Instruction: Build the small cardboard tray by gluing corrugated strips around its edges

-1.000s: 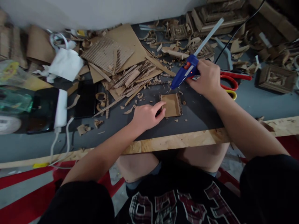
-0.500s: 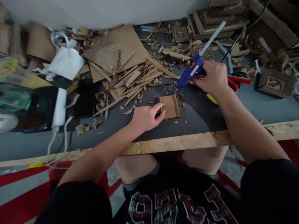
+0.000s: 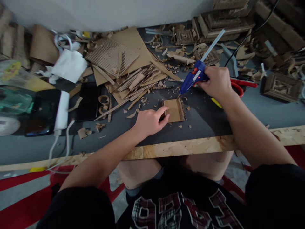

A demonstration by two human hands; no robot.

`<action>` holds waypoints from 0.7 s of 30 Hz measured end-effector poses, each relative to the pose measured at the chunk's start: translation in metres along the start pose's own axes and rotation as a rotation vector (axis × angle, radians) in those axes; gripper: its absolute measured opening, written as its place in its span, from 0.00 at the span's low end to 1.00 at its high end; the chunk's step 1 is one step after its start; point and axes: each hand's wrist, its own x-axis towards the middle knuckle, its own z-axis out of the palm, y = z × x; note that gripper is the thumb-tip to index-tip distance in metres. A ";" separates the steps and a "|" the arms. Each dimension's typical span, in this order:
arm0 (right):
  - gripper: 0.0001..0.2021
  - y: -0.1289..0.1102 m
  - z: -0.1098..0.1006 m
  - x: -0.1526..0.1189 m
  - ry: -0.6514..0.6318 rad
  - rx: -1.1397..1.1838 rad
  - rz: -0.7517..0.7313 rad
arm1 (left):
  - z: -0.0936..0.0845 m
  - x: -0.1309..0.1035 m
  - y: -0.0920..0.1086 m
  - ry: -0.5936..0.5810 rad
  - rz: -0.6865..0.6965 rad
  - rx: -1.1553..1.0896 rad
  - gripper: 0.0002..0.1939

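A small square cardboard piece with raised corrugated strips along its left and right sides lies flat near the table's front edge. My left hand grips its left side, thumb and fingers closed around the strip there. My right hand is wrapped around a blue hot glue gun, which has a long pale glue stick standing out of its back end. The gun points down and left, its nozzle tip at the top end of the right strip. Whether the tip touches the cardboard, I cannot tell.
Cardboard sheets and corrugated strips are heaped behind my left hand. Red-handled tool lies beside my right wrist. Phones, a white power bank and cables are at left. Small cardboard frames lie at right.
The glue gun has tipped slightly, and its nozzle has come down to the top of the right strip. My left hand keeps its hold on the cardboard piece.
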 end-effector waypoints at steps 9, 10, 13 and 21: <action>0.20 -0.013 -0.012 0.006 -0.097 -0.032 0.101 | -0.001 0.000 -0.001 -0.063 -0.019 -0.013 0.23; 0.21 -0.015 -0.014 0.007 -0.115 -0.040 0.120 | -0.001 0.000 -0.001 -0.056 -0.017 -0.011 0.23; 0.21 -0.021 -0.020 0.008 -0.147 -0.048 0.141 | 0.000 0.000 -0.002 -0.031 -0.005 -0.010 0.23; 0.22 -0.030 -0.028 0.008 -0.233 -0.090 0.202 | 0.002 -0.001 -0.002 0.002 -0.005 0.009 0.22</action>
